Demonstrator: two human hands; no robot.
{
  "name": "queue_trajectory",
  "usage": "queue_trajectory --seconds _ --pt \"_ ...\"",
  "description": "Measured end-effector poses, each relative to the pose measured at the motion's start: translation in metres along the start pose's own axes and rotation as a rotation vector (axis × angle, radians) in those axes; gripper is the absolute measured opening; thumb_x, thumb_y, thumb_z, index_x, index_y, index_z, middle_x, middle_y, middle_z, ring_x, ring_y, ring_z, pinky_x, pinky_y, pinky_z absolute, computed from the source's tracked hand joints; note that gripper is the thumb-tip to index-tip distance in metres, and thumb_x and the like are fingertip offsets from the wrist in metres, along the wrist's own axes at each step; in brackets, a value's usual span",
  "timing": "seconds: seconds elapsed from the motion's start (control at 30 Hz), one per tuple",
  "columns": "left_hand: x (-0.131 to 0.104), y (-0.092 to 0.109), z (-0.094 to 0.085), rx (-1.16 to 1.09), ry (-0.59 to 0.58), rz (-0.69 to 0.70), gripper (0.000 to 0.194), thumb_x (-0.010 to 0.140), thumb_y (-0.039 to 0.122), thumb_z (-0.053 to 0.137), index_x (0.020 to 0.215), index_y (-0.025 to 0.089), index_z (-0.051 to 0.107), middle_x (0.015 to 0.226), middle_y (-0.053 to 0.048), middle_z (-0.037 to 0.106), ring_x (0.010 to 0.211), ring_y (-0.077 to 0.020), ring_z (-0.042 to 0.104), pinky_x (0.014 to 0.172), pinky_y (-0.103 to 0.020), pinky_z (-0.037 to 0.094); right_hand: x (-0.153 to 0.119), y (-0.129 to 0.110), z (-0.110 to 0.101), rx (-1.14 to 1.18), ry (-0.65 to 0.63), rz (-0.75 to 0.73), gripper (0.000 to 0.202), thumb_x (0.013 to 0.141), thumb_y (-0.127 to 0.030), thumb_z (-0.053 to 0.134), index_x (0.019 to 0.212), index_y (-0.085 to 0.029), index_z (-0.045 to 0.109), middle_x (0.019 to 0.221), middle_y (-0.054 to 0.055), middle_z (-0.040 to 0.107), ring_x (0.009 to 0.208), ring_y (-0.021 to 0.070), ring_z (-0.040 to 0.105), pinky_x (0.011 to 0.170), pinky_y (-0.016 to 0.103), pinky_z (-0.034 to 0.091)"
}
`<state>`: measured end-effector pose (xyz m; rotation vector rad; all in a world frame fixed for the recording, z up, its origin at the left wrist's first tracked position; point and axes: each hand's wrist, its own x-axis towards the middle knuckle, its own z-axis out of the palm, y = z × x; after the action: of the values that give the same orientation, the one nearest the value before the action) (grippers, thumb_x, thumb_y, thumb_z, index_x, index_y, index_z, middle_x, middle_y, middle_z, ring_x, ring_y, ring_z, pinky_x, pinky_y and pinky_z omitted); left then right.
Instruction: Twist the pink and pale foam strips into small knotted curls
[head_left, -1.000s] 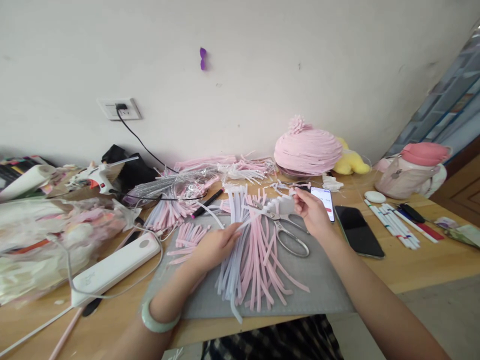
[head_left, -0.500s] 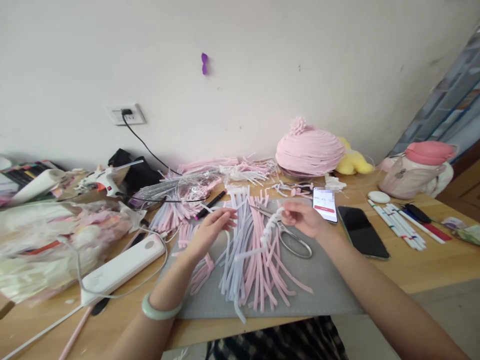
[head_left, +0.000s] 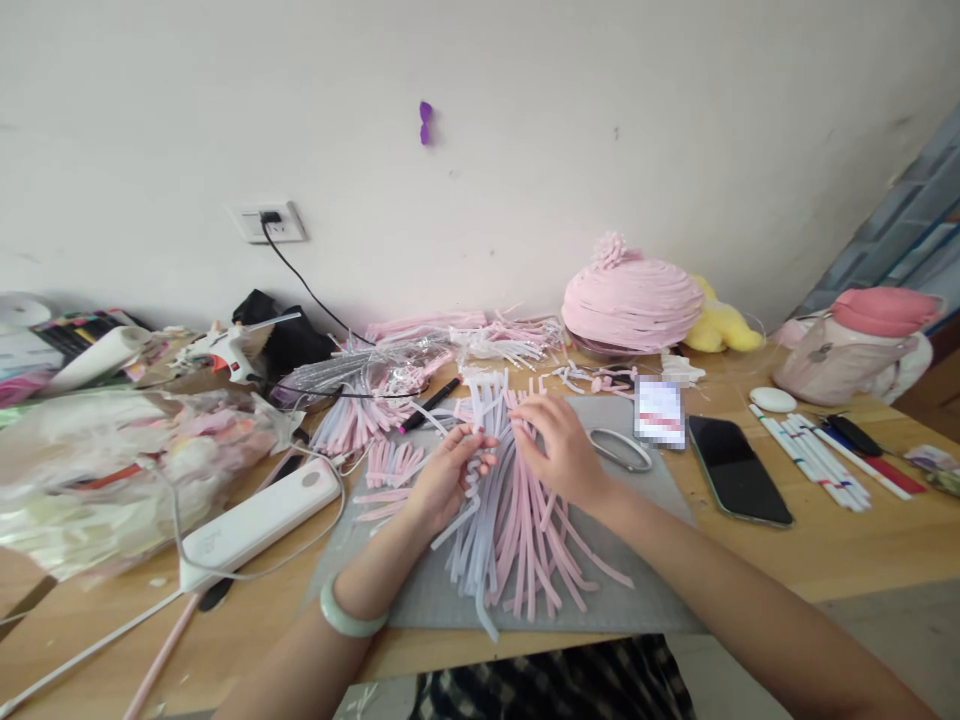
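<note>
My left hand [head_left: 448, 475] is closed on a pale twisted pipe cleaner [head_left: 472, 478], coiled in a spiral and hanging below the fingers. To its right, my right hand [head_left: 561, 452] has thumb and fingertips drawn together; what they pinch, if anything, is too small to make out. Beneath both hands lie loose pale blue pipe cleaners [head_left: 472, 565] and pink pipe cleaners [head_left: 529, 560], fanned toward me on a grey cutting mat [head_left: 645, 580]. Scissors [head_left: 621, 450] rest behind my right hand, their blades hidden by it.
A pink yarn-like dome [head_left: 634, 305] stands at the back. On the right are a dark phone [head_left: 739, 470], a lit phone [head_left: 660, 412], markers [head_left: 810, 460] and a pink-lidded jug [head_left: 855, 340]. Leftward lie a white power strip [head_left: 259, 525], a glue gun [head_left: 232, 355] and a plastic bag [head_left: 135, 470].
The twisted pipe cleaner has passed from my right hand to my left. Both hands have moved closer together over the loose pipe cleaners, and the view has shifted slightly.
</note>
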<state>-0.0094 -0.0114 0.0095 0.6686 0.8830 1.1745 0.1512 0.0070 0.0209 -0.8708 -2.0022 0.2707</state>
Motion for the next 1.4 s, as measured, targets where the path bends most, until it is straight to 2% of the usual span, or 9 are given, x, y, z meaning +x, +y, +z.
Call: queue_trajectory --seconds 0.07,0.13,0.23,0.37,0.5,0.7,0.83,1.1,1.4 --pt "0.001 0.002 0.001 -0.134 0.087 0.015 0.006 0.077 0.010 0.051 0.075 0.014 0.048 0.069 -0.001 0.063 0.051 -0.0046 0.058 0.047 -0.011 0.045 -0.008 -0.013 0.002 -0.010 -0.164 -0.303 0.020 0.084 -0.021 0.043 0.097 -0.020 0.058 0.092 0.007 0.060 0.091 0.0182 0.050 0.082 0.034 0.036" --pt "0.002 0.003 0.002 -0.223 0.166 0.032 0.009 0.080 0.009 0.047 0.072 0.012 0.050 0.069 -0.002 0.063 0.052 -0.0049 0.058 0.049 -0.013 0.048 -0.015 -0.023 0.006 -0.042 -0.332 -0.469 0.023 0.085 -0.027 0.044 0.103 -0.019 0.057 0.097 0.007 0.061 0.091 0.0174 0.051 0.080 0.033 0.037" --pt "0.002 0.005 0.003 -0.295 0.252 0.046 0.015 0.082 0.008 0.042 0.071 0.012 0.051 0.070 -0.003 0.063 0.051 -0.0046 0.058 0.050 -0.012 0.049 -0.022 -0.026 0.013 -0.098 -0.444 -0.555 0.030 0.087 -0.033 0.042 0.109 -0.018 0.054 0.105 0.007 0.060 0.090 0.0156 0.052 0.076 0.030 0.038" --pt "0.002 0.002 0.002 -0.324 0.217 0.062 0.020 0.084 0.008 0.040 0.069 0.011 0.052 0.070 -0.003 0.063 0.053 -0.0041 0.058 0.053 -0.011 0.049 -0.023 -0.020 0.016 -0.079 -0.453 -0.544 0.024 0.089 -0.022 0.037 0.097 -0.019 0.060 0.102 0.005 0.063 0.088 0.0136 0.053 0.076 0.028 0.040" --pt "0.003 -0.005 -0.001 -0.279 0.162 0.123 0.020 0.084 0.009 0.040 0.067 0.012 0.050 0.072 -0.004 0.063 0.056 -0.0041 0.058 0.055 -0.011 0.048 -0.023 -0.015 0.013 0.139 -0.368 -0.393 0.025 0.089 -0.020 0.037 0.087 -0.017 0.062 0.089 0.006 0.066 0.081 0.0132 0.056 0.074 0.027 0.044" --pt "0.000 -0.008 0.000 -0.163 0.133 0.169 0.009 0.079 0.014 0.049 0.070 0.015 0.047 0.075 -0.003 0.065 0.069 -0.0087 0.063 0.063 -0.017 0.050 -0.022 -0.009 0.008 0.473 -0.056 0.103 0.017 0.084 -0.026 0.048 0.087 -0.021 0.064 0.080 0.004 0.065 0.072 0.0137 0.059 0.067 0.026 0.046" --pt "-0.005 -0.007 0.001 -0.129 0.015 0.161 0.011 0.074 0.015 0.055 0.081 0.017 0.047 0.089 -0.003 0.065 0.080 -0.0123 0.063 0.076 -0.026 0.049 -0.019 -0.006 0.006 0.563 0.112 0.371 0.021 0.082 -0.033 0.049 0.088 -0.022 0.066 0.077 0.004 0.065 0.061 0.0136 0.057 0.062 0.028 0.046" --pt "-0.012 -0.013 0.009 0.044 -0.080 0.165 0.047 0.065 0.013 0.066 0.096 0.025 0.034 0.083 0.004 0.063 0.076 -0.0151 0.065 0.074 -0.032 0.049 -0.016 -0.007 0.007 0.682 0.146 0.464 0.022 0.079 -0.033 0.051 0.093 -0.018 0.059 0.074 0.003 0.065 0.058 0.0121 0.056 0.060 0.027 0.047" --pt "-0.008 -0.017 0.010 0.097 -0.005 0.301 0.048 0.063 0.013 0.067 0.092 0.024 0.030 0.074 0.006 0.060 0.067 -0.0100 0.063 0.069 -0.027 0.050 -0.021 -0.013 0.014 0.697 0.050 0.495 0.013 0.074 -0.030 0.057 0.076 -0.019 0.051 0.065 0.000 0.059 0.059 0.0116 0.056 0.057 0.024 0.046"
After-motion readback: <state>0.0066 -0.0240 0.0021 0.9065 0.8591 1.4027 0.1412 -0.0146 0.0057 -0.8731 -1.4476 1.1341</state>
